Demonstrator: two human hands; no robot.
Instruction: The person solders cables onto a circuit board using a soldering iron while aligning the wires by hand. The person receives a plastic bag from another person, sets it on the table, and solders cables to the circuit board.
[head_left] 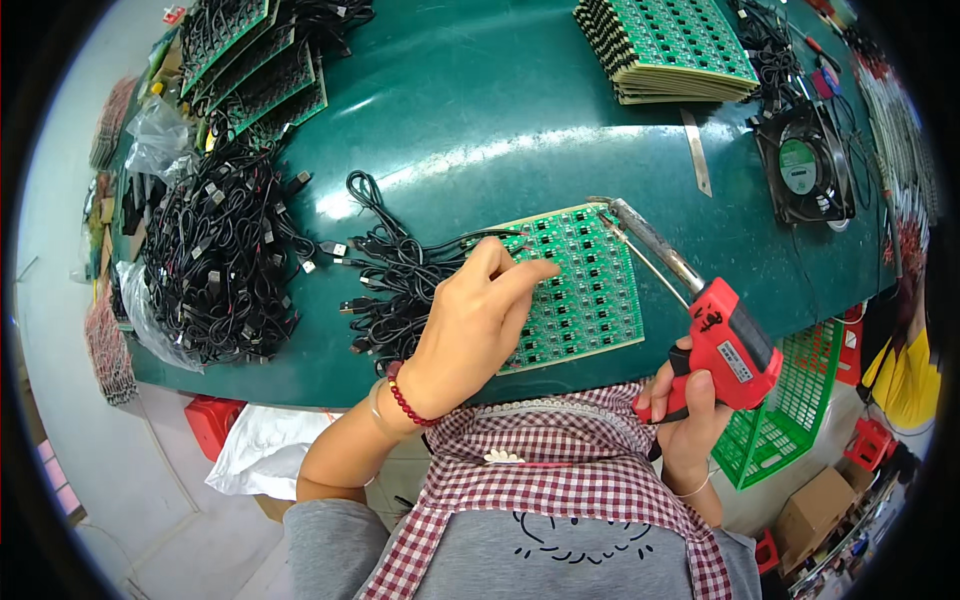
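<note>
A green circuit board panel with rows of small black parts lies on the table in front of me. My left hand rests over its left side with the fingers bent and drawn together; what they hold, if anything, is hidden. Black USB cables lie bunched left of the panel, some ends reaching its left edge beside my fingers. My right hand is closed round the grip of a red and black soldering gun. The gun's metal tip is over the panel's upper right corner, with a thin rod beneath the barrel.
A large heap of black USB cables lies on the left. Behind it are boards with cables. At the back right stand stacked circuit panels, a metal ruler and a black fan. A green basket is below the table.
</note>
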